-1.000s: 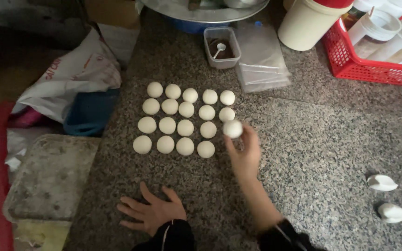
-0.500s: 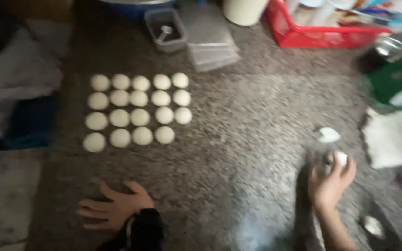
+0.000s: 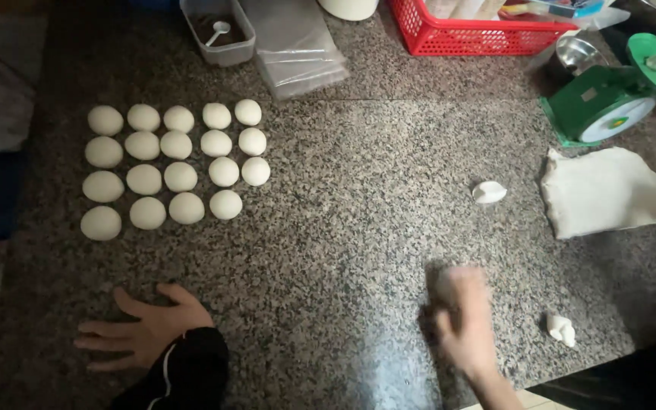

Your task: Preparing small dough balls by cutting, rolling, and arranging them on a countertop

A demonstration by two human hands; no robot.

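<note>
Granite counter [image 3: 358,228], left hand [image 3: 142,330] spread flat (near edge), right hand [image 3: 461,319] blurred, grip unclear

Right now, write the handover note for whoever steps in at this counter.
Left hand: flat on the granite counter, empty.
Right hand: blurred, palm down; whether dough sits beneath it cannot be told.
Done: nineteen dough balls in rows on the left.
Left: two small dough pieces, the big dough slab, and a lump on the green scale.
</note>
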